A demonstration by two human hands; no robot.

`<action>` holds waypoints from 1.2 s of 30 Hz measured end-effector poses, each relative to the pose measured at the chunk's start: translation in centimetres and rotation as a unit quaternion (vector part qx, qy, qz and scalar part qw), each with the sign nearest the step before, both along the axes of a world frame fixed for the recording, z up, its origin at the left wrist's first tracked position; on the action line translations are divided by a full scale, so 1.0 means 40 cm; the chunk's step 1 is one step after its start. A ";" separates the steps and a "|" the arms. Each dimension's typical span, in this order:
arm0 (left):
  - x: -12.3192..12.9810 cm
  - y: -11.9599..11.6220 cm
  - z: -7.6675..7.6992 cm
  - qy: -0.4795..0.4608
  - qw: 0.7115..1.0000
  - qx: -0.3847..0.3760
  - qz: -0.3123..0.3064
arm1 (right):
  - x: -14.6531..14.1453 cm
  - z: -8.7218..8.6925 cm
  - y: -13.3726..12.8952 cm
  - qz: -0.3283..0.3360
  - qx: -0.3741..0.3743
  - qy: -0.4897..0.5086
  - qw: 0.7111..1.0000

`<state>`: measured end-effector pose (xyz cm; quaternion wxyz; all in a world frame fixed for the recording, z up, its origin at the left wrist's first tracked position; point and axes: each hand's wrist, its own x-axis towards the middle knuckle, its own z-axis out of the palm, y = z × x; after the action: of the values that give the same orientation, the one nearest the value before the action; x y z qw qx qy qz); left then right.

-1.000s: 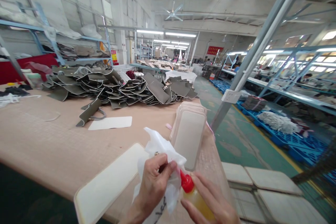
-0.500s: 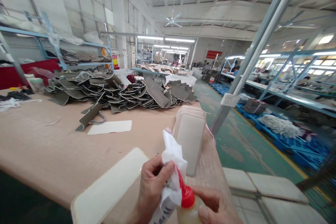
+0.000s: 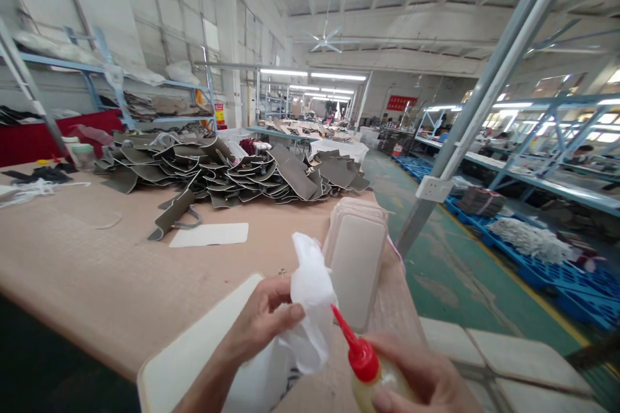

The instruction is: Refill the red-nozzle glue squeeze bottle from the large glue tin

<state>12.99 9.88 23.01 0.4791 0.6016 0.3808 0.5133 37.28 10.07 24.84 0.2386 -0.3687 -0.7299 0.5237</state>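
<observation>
My left hand [image 3: 268,319] is closed on a crumpled piece of white tissue-like material [image 3: 312,310], which stands up from the fingers. In my right hand [image 3: 416,371] is a squeeze bottle [image 3: 382,387] with yellowish contents and a red nozzle cap [image 3: 361,355]. The pointed red tip is close to the white tissue's right edge; whether they touch I cannot tell. Beneath my left forearm lies a cream rounded panel [image 3: 194,348] on the table. Beyond my hands rests a stack of beige rounded panels [image 3: 358,251].
A large heap of dark grey-green pieces [image 3: 232,171] covers the back of the brown table [image 3: 111,271]. One grey-green piece [image 3: 172,214] lies beside a white rectangle [image 3: 208,235]. A metal post [image 3: 465,122] with a socket box rises at right, near more panels [image 3: 527,355].
The red nozzle has come out of the white tissue, and the bottle has moved right and down. My left hand has shifted left, with the tissue now spread more openly.
</observation>
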 end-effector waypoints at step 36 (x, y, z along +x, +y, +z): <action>0.101 -0.047 0.236 0.551 0.717 0.342 -0.257 | 0.033 0.149 -0.048 0.099 0.062 -0.042 0.992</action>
<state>17.02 8.00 32.44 0.0599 0.9755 0.2069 0.0440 38.59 8.14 30.81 0.1774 -0.3006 -0.8033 0.4825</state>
